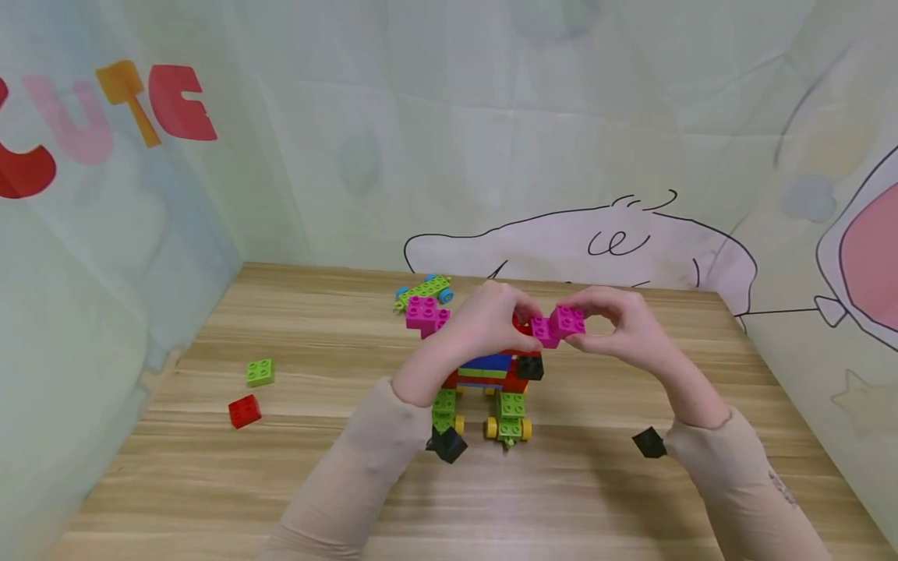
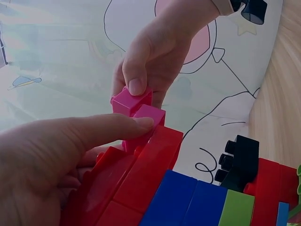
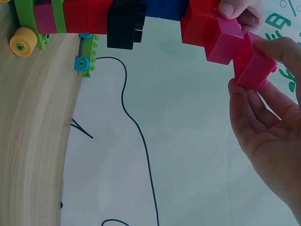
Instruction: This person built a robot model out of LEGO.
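A brick model with red, blue (image 1: 491, 363), green and black (image 1: 530, 367) toy building bricks stands on wheeled green bases (image 1: 510, 405) in the head view. At its right end, my left hand (image 1: 491, 318) pinches a pink brick (image 3: 225, 43) that adjoins a red brick (image 2: 157, 153). My right hand (image 1: 627, 327) pinches the outer pink brick (image 3: 254, 61) between thumb and fingers, tilted against the inner one. Whether the two pink bricks are locked together, I cannot tell. More pink bricks (image 1: 422, 313) top the model's left end, and my left forearm hides part of its middle.
A green brick (image 1: 259, 372) and a red brick (image 1: 244, 411) lie on the left of the wooden table (image 1: 316, 436). Behind the model sits a green wheeled base (image 1: 424, 291) with blue wheels. Printed cloth (image 1: 316, 156) hangs along the back and sides.
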`<state>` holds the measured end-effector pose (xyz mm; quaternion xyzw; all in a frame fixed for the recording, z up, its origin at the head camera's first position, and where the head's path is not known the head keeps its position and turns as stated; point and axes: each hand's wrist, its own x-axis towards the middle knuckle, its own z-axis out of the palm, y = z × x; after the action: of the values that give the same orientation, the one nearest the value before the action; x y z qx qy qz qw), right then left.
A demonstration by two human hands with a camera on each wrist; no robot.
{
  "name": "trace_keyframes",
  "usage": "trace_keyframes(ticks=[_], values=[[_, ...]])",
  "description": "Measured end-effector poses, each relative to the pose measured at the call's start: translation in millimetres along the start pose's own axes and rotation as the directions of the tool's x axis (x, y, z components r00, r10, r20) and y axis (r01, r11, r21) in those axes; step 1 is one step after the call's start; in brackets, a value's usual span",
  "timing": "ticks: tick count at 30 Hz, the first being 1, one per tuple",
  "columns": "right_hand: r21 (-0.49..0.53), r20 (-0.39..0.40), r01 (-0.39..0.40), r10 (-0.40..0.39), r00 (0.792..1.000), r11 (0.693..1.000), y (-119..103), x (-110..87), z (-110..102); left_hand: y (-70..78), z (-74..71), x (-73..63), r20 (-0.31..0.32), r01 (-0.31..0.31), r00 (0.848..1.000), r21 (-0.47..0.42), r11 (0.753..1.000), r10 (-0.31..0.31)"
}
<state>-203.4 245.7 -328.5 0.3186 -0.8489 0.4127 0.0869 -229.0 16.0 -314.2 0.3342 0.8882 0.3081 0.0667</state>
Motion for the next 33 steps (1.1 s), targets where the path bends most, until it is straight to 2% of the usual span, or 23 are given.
trace_keyframes(ticks=[10, 18, 33], values=[[-0.015, 0.005, -0.030, 0.030, 1.000, 0.999, -3.3, 1.4, -0.3, -0.1, -0.1, -0.1, 0.006, 0.003, 1.000, -0.008, 1.000, -0.003], [-0.017, 0.003, -0.016, 0.016, 1.000, 1.000, -5.4, 2.2, -0.3, 1.6, -0.8, -0.8, 0.007, 0.015, 1.000, -0.021, 1.000, -0.015], [-0.043, 0.033, -0.008, 0.009, 0.999, 0.999, -5.6, 6.6, -0.8, -0.2, -0.2, -0.8, 0.003, 0.002, 1.000, -0.015, 1.000, -0.002]])
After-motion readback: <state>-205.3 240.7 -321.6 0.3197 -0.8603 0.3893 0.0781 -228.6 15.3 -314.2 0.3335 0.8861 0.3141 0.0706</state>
